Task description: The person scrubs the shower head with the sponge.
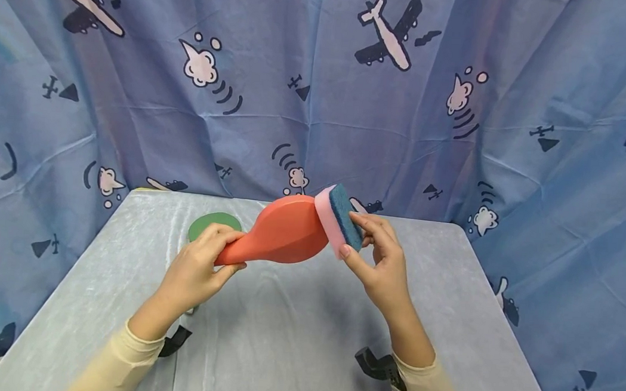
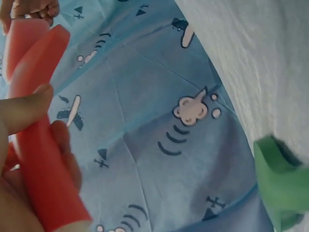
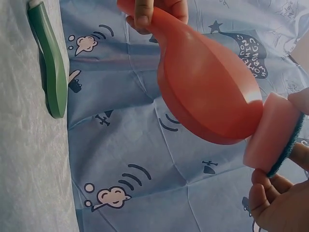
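My left hand (image 1: pixel 201 266) grips the handle of an orange, paddle-shaped plastic thing (image 1: pixel 289 230) with a broad rounded head, held above the table. Its exact kind does not show. In the left wrist view the handle (image 2: pixel 48 179) lies between thumb and fingers. A sponge (image 3: pixel 273 130), pink with a blue-green scouring side, is pinched between the thumb and fingers of my right hand (image 1: pixel 381 265). The sponge's pink side touches the far end of the orange head. Both are tilted in the air.
A green thing (image 1: pixel 216 221) with a rounded head lies on the table behind my left hand, partly hidden by it. A pale cloth covers the table (image 1: pixel 282 349). A blue curtain (image 1: pixel 263 126) with printed planes hangs behind and at both sides.
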The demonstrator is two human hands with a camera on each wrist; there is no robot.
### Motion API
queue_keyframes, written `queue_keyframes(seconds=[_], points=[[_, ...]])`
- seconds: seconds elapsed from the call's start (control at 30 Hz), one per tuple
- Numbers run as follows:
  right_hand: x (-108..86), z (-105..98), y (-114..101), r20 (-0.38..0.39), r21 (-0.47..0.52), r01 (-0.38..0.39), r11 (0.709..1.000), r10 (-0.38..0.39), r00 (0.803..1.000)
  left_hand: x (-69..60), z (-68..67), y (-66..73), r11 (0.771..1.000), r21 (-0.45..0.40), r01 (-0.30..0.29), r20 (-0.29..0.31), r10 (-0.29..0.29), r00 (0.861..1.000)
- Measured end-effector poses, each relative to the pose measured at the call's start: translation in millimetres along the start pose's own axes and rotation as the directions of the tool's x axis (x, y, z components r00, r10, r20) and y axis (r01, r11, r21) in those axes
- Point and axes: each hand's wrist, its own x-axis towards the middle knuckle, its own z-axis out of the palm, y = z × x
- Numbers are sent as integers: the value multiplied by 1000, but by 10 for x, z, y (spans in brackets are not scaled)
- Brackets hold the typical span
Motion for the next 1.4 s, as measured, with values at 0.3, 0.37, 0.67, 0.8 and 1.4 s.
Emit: queue_keyframes(seconds=[0.3,0.37,0.67,0.8,1.4], points=[[-2,1,15,-41,-37,63,997,-64,997,-34,51,91,991,-114,73,228,-45,973],[3,-5,9,-60,-32,92,995,-94,994,-42,67,121,995,-98,34,257,-8,966],[11,-61,-35,-72,-30,148,989,-150,986,-46,149,195,996,-80,45,244,-24,969],[17,-86,-11,-65,-100,104,990,-111,992,-44,160,176,988,-102,115,160,-98,982],[-20,88,-119,-131,-302,300,905,-351,927,-20,57,117,900,-264,348,247,-285,926]])
